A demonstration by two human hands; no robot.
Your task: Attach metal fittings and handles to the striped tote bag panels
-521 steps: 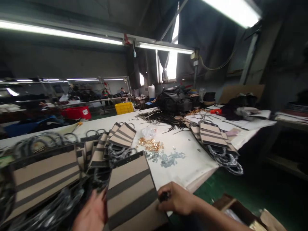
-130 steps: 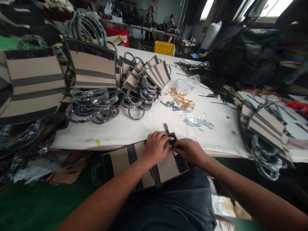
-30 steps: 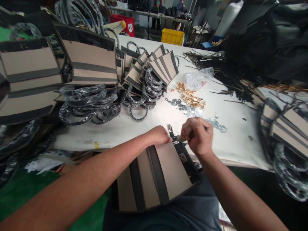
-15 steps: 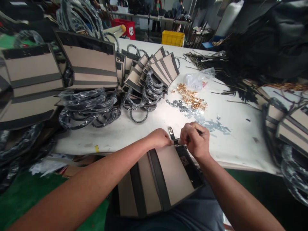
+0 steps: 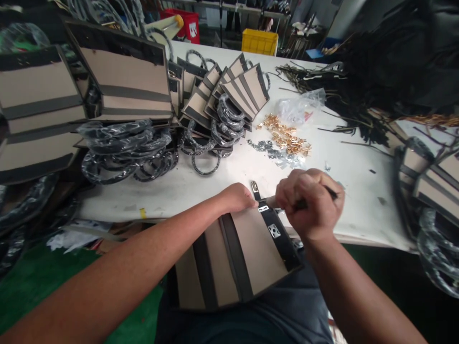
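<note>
Tan-and-black bag panel (image 5: 260, 258) spanned lap to counter (image 5: 366, 191) edge, seemingly for support | left hand (image 5: 238, 197) pinched its far edge, likely steadying | right hand (image 5: 311, 203) clenched a tool (image 5: 271, 202), tip near metal plate (image 5: 263, 209) | bare counter opened rightward; plastic-wrapped handles (image 5: 118, 138) crowded left

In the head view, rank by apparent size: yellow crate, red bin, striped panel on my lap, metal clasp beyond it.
Largest to smallest:
Striped panel
Yellow crate and red bin, too alike to rank
Metal clasp
</note>
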